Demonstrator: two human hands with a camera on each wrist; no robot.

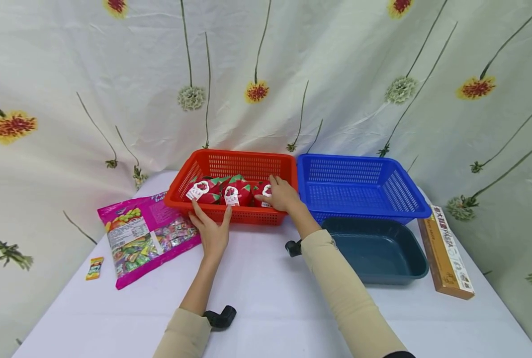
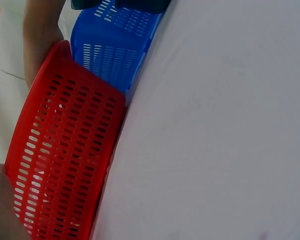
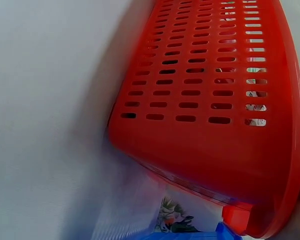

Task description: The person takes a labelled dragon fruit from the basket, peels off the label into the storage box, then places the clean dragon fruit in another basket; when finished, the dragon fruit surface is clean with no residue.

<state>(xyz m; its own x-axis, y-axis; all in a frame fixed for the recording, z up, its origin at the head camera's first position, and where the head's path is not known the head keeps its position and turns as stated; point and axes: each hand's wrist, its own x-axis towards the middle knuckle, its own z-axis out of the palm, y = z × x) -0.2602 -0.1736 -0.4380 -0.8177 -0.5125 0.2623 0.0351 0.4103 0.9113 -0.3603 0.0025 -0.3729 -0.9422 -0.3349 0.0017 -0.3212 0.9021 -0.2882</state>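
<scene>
Several red items with green tips and white labels (image 1: 231, 195) lie in the red basket (image 1: 266, 217). My left hand (image 1: 212, 233) touches the front rim of the basket, fingers spread and thumb apart. Over the basket's right part, my right hand (image 1: 282, 195) reaches inside with its fingers at the rightmost red item; whether they grip it cannot be told. The left wrist view shows the basket's slotted wall (image 2: 70, 150) with part of the left hand (image 2: 2, 205) at its rim. In the right wrist view the wall (image 3: 190, 145) hides the fingers.
A blue basket (image 1: 364, 215) stands right of the red one, with a dark green tray (image 1: 373, 279) in front. An orange and white pasta box (image 1: 447, 253) lies at the right. On the left are a pink candy bag (image 1: 149, 233) and a small yellow-orange packet (image 1: 94, 268).
</scene>
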